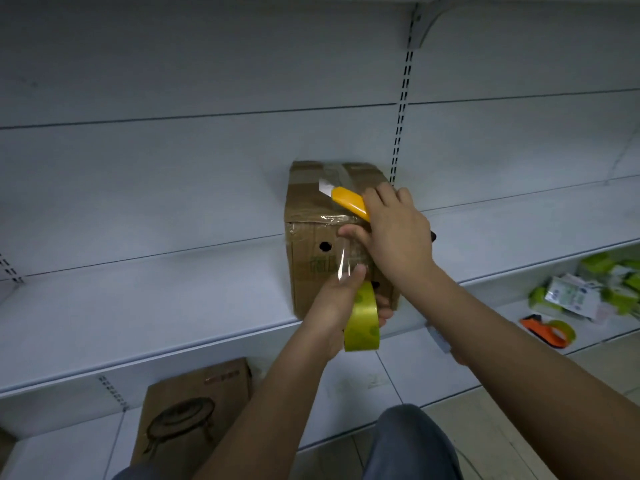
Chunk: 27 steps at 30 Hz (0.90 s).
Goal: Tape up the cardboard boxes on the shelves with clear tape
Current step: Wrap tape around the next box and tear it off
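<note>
both hands are busy at the front of the cardboard box [311, 216] that stands on the middle shelf [138, 306]: the left hand [337, 303] grips the roll of clear tape [362, 323] from below, its thumb on the strip [346, 261] drawn up from the roll, while the right hand [398, 237] holds a yellow utility knife [348, 199] with the blade out and pointing up-left over the box top, its thumb pressing the tape against the front face near the upper edge. tape already shines along the top seam and over the front edge, so this box looks mostly sealed; what seems left here is to cut the strip free and smooth the end down. a second cardboard box [194, 403], printed with a pot drawing, sits on the lower shelf to the left, and whether it is taped cannot be told from here. further right on a lower shelf lie an orange tape dispenser [550, 332] and some green packets [588, 289].
</note>
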{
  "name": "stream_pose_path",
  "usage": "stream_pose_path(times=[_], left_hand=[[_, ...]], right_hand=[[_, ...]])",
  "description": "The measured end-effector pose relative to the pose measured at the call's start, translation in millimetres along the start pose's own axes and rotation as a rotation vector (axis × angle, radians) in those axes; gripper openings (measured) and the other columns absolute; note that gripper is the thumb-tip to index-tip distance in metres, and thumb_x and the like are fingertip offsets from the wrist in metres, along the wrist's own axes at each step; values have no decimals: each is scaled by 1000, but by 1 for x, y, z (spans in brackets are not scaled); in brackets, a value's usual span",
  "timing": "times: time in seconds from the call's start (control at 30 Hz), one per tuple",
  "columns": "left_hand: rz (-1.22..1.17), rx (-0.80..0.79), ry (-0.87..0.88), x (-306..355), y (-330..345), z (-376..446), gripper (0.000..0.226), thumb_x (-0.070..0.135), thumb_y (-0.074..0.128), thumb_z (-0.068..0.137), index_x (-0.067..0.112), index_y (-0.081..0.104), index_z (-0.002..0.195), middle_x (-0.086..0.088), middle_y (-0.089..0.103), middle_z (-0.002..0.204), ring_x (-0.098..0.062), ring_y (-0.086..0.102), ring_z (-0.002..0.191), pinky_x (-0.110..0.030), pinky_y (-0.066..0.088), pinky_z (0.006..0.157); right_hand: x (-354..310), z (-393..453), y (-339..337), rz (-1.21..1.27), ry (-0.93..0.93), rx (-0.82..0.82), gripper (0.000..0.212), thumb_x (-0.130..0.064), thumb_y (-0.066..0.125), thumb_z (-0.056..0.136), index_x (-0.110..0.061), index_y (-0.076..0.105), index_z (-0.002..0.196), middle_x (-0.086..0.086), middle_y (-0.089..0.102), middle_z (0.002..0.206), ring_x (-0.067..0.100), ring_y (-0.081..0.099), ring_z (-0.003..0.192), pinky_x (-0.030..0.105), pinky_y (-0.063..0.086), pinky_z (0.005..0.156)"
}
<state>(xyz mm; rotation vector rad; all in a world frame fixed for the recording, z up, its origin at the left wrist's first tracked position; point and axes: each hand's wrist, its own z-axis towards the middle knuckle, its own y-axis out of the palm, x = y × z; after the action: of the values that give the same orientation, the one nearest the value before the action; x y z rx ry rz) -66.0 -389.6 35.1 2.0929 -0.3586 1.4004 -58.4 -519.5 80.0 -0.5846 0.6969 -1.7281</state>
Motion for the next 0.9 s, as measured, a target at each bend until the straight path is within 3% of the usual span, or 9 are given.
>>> stream_pose_path(times=[0.1,0.2,0.3,0.47,0.63,0.7,0.77,0.9], left_hand=[[-25,50,128,-11,3,1,17,23,52,104,10,46,113,-11,69,72,-25,65,51,-31,56,54],[-84,99,135,-17,6,7,10,17,51,104,11,47,111,-13,68,72,-25,64,48,-29,54,52],[-65,156,141,-18,9,14,10,17,51,103,10,49,110,-14,69,75,-26,64,49,-29,53,49],[4,177,235,-25,13,18,17,20,49,104,9,51,117,-22,67,92,-27,64,52,-31,52,45],[-56,161,106,-38,2,24,4,14,50,103,11,47,102,-16,67,70,-25,60,46,-28,50,48],[-18,145,73,-47,-3,21,2,17,50,104,15,49,104,-13,69,69,-24,61,47,-29,51,49],[-7,134,86,-54,-8,19,7,20,51,104,16,49,110,-12,70,72,-24,62,49,-29,52,48],[69,128,177,-51,-27,9,9,19,50,104,10,48,104,-17,71,78,-28,61,49,-31,51,48]], right_hand=[[11,0,-2,-47,-59,-43,62,-66,46,83,-9,56,106,9,56,107,30,51,92,32,33,59],[24,0,-20,61,-76,-88,50,-53,45,96,-7,53,114,11,50,115,31,51,100,35,40,57],[14,-11,-51,95,-194,-122,45,-51,37,100,-12,50,120,8,56,113,32,59,91,34,36,59],[-4,-30,-60,-59,-405,-465,51,-59,25,100,-21,44,128,6,66,99,30,66,87,33,42,62],[164,-59,-59,-359,-93,-717,53,-63,21,96,-25,50,118,-5,49,78,19,59,76,33,52,69],[218,-81,-70,-354,13,-664,61,-68,14,89,-25,50,112,-9,49,72,14,55,67,33,52,64],[226,-89,-72,-233,57,-547,63,-70,14,85,-24,52,108,-9,52,72,10,52,62,32,48,57],[147,-80,-54,70,8,-476,43,-59,31,95,-25,51,113,-7,58,86,11,53,67,29,36,59]])
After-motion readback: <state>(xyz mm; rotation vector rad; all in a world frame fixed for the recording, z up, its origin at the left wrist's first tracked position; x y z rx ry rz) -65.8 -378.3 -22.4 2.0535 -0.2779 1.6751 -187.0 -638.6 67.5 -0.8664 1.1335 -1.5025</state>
